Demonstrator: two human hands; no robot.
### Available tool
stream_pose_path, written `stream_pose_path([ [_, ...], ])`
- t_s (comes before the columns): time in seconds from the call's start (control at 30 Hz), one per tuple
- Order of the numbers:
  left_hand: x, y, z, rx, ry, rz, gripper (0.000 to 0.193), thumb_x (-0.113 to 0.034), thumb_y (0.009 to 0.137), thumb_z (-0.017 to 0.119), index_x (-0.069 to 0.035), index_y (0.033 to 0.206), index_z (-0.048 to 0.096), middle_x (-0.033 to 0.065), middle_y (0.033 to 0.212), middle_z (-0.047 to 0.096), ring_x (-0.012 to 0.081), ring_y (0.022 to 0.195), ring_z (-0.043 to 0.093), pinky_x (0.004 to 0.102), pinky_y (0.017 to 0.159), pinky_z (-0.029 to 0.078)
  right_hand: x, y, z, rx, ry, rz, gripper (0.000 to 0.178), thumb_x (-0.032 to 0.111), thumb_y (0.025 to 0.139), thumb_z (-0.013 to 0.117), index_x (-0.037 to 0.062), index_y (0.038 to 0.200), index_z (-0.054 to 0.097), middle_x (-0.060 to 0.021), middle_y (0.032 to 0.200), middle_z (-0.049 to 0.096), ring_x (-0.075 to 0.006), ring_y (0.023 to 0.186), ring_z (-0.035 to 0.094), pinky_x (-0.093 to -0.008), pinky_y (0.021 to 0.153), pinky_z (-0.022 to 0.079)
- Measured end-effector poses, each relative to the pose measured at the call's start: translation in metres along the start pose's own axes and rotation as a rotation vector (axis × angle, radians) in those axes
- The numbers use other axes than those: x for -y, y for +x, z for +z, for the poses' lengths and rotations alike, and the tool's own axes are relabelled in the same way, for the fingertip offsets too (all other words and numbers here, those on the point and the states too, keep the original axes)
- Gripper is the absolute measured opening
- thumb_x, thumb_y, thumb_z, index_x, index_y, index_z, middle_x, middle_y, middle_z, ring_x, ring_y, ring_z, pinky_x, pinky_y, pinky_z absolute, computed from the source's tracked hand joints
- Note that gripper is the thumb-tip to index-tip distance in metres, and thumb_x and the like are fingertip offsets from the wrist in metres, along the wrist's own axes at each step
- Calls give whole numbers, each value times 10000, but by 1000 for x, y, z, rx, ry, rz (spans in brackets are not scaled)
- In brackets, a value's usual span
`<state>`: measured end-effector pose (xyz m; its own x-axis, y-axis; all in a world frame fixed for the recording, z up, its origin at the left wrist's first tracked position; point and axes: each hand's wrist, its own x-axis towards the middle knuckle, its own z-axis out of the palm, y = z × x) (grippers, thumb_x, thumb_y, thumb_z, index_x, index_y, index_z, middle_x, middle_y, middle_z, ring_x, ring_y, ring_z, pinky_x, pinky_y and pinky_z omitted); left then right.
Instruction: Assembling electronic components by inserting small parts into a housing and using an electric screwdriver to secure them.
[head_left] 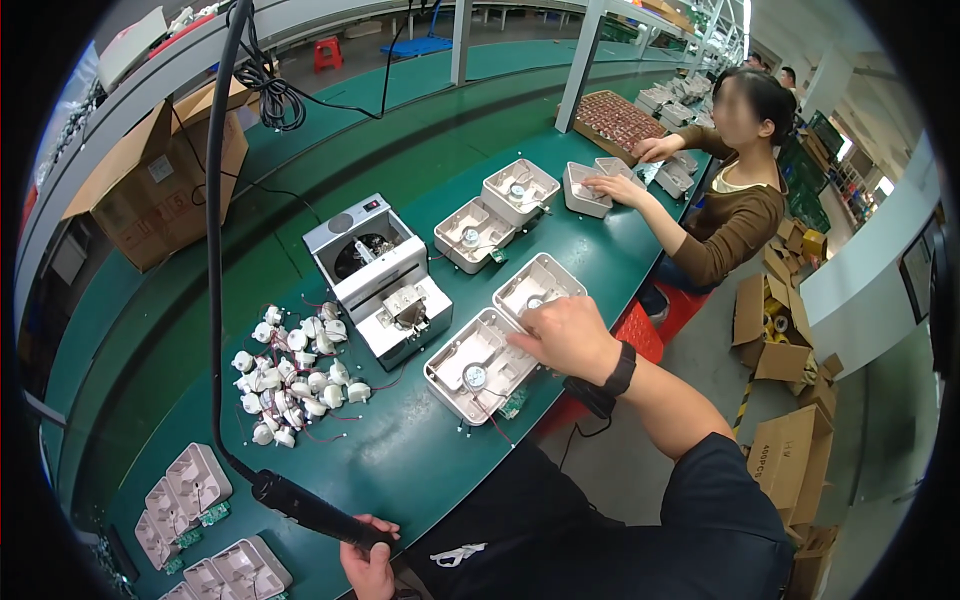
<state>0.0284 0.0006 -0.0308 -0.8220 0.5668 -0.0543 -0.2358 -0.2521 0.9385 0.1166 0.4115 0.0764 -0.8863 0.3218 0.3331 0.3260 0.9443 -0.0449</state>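
Black cylindrical tool (pixel 315 512) is slanting across the green workbench's (pixel 405 465) near edge, the worker's left hand (pixel 370 567) clamping round its end; farther right along that edge, the right hand (pixel 570 338) is covering the adjoining sides of two pale housings (pixel 480 362), fingers bending close together, though I cannot tell whether they are pinching anything; white round parts (pixel 318 381) are lying heaped beside a grey machine (pixel 385 285); toward the right end, a co-worker (pixel 735 228) is bending over more housings.
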Motion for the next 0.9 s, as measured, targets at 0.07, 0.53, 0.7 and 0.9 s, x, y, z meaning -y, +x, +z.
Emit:
stream_pose_path([
  [0.07,0,0,-1,1,6,2,523,-235,897,733,8,1277,468,120,1034,595,245,953,604,361,820,499,12,0,-14,-14,-6,3,222,284,818,741,80,742,698,-113,612,634,-290,574,652,-401,526,506],
  [0.53,-18,-10,2,47,161,-110,392,-114,971,634,23,1312,496,111,1142,645,211,1025,607,352,969,457,178,-63,66,-103,612,-9,751,281,884,724,-68,1438,356,-254,1412,477,-341,888,683,-397,710,582],
  [0.7,-20,-6,6,55,179,-102,355,-134,994,603,26,1295,504,101,1138,643,199,1014,602,337,965,452,160,-57,49,80,463,84,761,321,880,719,-85,1424,376,-254,1418,475,-319,937,683,-367,697,585],
  [0.9,-25,-3,12,52,250,-101,322,-142,1001,590,25,1269,523,96,1131,642,200,1005,599,341,963,449,129,-64,59,-8,371,18,737,322,876,715,-69,1417,399,-234,1416,484,-301,930,688,-344,664,583],
])
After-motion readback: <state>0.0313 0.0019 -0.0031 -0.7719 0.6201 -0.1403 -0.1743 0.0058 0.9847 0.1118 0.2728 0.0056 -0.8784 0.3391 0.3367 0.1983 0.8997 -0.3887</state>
